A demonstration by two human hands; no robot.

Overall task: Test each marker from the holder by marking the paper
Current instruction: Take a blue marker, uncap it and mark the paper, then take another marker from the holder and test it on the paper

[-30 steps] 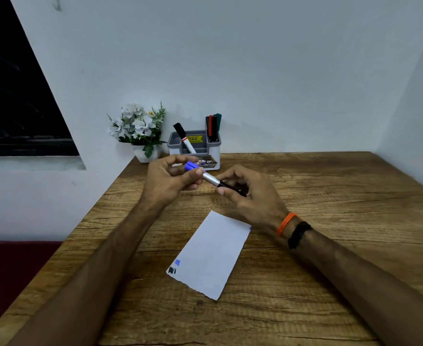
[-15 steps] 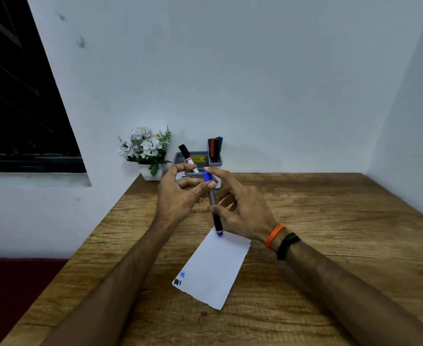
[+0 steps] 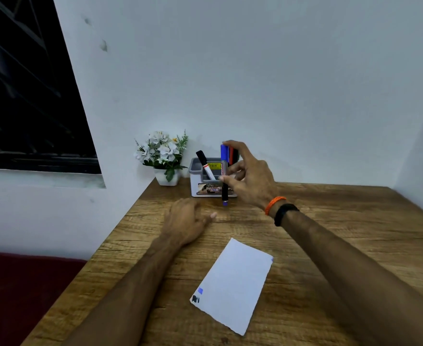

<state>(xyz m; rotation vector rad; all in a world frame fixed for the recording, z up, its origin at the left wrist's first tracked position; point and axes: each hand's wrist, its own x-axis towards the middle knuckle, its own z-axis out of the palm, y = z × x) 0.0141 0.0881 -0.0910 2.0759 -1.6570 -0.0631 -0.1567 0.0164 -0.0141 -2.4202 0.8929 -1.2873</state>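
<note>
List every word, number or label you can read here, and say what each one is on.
None reads for certain.
Yellow label inside the grey holder: dark print, too small to read.
Picture sticker on the holder's front: blurred, with what may be "43".
Blue marker in the right hand: barrel print too blurred.
Black-capped marker: red band, no readable text.

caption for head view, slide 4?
Right hand holds capped blue marker upright before the holder; left hand rests on table.
</note>
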